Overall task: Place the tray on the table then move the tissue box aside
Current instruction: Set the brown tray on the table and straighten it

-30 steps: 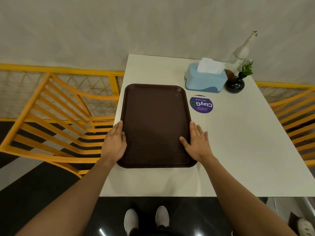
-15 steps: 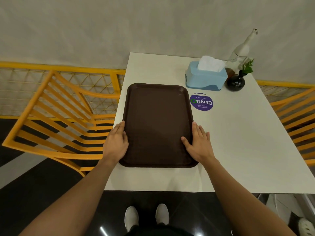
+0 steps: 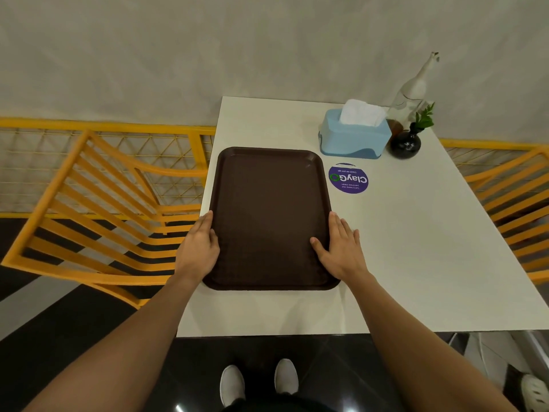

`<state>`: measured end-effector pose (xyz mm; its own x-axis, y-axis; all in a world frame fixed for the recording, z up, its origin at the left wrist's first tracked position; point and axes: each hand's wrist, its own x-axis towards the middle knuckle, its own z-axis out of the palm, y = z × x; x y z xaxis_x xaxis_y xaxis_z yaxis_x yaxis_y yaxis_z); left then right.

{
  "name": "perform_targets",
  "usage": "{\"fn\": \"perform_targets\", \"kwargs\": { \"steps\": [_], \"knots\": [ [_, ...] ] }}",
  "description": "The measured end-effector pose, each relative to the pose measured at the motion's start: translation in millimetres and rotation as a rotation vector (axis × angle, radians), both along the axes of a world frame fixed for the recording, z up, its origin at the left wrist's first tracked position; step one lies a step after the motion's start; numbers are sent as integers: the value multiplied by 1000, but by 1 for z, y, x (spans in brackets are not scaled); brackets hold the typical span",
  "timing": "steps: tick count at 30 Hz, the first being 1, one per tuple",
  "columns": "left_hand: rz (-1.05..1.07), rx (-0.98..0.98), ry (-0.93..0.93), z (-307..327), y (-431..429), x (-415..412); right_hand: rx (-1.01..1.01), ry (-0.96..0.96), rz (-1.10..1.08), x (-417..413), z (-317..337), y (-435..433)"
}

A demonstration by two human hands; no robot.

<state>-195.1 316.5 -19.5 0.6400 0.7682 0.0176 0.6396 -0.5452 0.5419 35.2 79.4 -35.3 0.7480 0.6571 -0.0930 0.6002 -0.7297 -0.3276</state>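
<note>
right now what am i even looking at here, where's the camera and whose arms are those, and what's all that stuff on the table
There is no machine here. The camera is worn on a person's head and looks forward and down, so the two bare arms reaching in from the bottom are that person's own, with their white shoes below.

On the white table lies a dark brown tray, empty. The left hand rests on its left edge and the right hand on its right edge, thumb on the tray's inside. Both hands lie fairly flat against it rather than closed around it.

Beyond the tray, to the right, stands a light blue tissue box with a white tissue sticking out. Next to it are a small dark vase with a green sprig and a clear glass bottle. A round purple sticker lies between tray and box. Yellow chairs flank the table.
</note>
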Motion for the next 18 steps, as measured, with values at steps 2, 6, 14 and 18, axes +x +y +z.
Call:
{"fn": "perform_targets", "kwargs": {
  "steps": [2, 6, 14, 18],
  "knots": [
    [3, 2, -13, -1, -1, 0, -7, -10, 1, 1, 2, 1],
    [-15, 7, -29, -2, 0, -1, -22, -19, 0, -1, 6, 2],
    [-16, -53, -109, -3, 2, -3, 9, 18, -10, -2, 10, 2],
    [-37, -92, -163, 2, 5, -3, 189, 158, -133, 3, 12, -4]
  ]
}}
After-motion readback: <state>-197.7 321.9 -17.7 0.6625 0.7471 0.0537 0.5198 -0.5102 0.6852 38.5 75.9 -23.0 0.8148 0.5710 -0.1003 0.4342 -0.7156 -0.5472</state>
